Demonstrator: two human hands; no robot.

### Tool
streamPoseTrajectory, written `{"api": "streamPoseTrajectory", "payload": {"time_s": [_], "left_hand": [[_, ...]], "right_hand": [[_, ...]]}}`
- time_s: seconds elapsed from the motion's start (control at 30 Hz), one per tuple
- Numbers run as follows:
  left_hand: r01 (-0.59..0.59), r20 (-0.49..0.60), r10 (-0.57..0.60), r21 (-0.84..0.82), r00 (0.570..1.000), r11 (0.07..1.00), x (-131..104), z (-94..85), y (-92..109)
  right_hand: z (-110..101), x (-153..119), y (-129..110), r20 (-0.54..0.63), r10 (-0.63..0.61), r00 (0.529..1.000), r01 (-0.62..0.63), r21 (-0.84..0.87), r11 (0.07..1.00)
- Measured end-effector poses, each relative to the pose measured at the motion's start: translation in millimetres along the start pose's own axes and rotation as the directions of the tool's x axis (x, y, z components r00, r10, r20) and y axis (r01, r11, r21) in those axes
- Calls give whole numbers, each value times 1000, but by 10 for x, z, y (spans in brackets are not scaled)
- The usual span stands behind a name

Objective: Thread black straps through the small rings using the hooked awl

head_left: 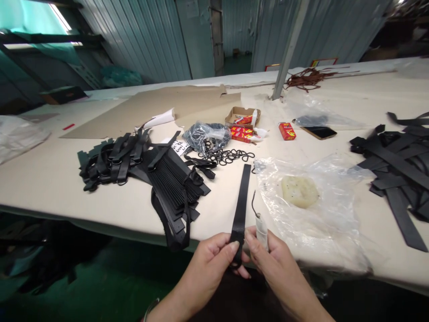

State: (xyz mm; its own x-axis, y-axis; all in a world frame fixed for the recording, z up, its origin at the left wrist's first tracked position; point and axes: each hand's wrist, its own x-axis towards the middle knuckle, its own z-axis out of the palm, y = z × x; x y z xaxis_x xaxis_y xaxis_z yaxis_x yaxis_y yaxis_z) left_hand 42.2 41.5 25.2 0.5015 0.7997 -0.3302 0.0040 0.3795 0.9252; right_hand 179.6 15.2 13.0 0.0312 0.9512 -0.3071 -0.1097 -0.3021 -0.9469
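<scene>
My left hand grips the near end of a black strap, thumb on top. The strap's far part stretches forward over the table, and its near end looks folded into a loop. In my right hand is a tool with a white-wrapped handle and a thin, bent dark tip, pointing up and away. The right fingertips are close to the strap's near end; whether they pinch it I cannot tell. A yellowish translucent lump lies on a clear plastic sheet beyond my right hand.
Left on the table is a pile of black straps with rings and a stack of black strips. Black metal loops, red boxes and a phone lie farther back. More black straps are heaped right. A metal post rises behind.
</scene>
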Motion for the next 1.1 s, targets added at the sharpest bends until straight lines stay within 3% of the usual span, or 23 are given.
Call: {"api": "streamPoseTrajectory", "payload": {"time_s": [0.3, 0.43, 0.53, 0.63, 0.8, 0.87, 0.97, 1.1], "left_hand": [[-17, -8, 18, 34, 1000, 999, 4, 13, -35], [62, 57, -53, -171, 997, 983, 2, -21, -70], [191, 188, -129, -365, 974, 911, 12, -52, -119], [221, 244, -126, -419, 962, 881, 5, -59, -165], [68, 124, -31, -299, 992, 952, -57, 8, -209], [18, 60, -3, -249, 998, 968, -81, 40, -220], [9, 25, -2, -269, 1000, 963, -100, 69, -248], [24, 46, -10, -308, 999, 951, -125, 72, -304]], "right_hand": [[-5, 51, 59, 17, 55, 998, -55, 7, 998], [58, -3, 12, 114, 87, 990, -100, 114, 988], [73, -40, 45, 165, 128, 978, -146, 100, 984], [51, -45, 141, 230, 142, 963, -160, 59, 985], [41, -64, 157, 175, 89, 981, -86, -22, 996], [46, -81, 104, 167, 76, 983, -81, 19, 997], [35, -99, 55, 186, 116, 976, -143, 141, 980], [-1, -139, 79, 187, 89, 978, -123, 174, 977]]}}
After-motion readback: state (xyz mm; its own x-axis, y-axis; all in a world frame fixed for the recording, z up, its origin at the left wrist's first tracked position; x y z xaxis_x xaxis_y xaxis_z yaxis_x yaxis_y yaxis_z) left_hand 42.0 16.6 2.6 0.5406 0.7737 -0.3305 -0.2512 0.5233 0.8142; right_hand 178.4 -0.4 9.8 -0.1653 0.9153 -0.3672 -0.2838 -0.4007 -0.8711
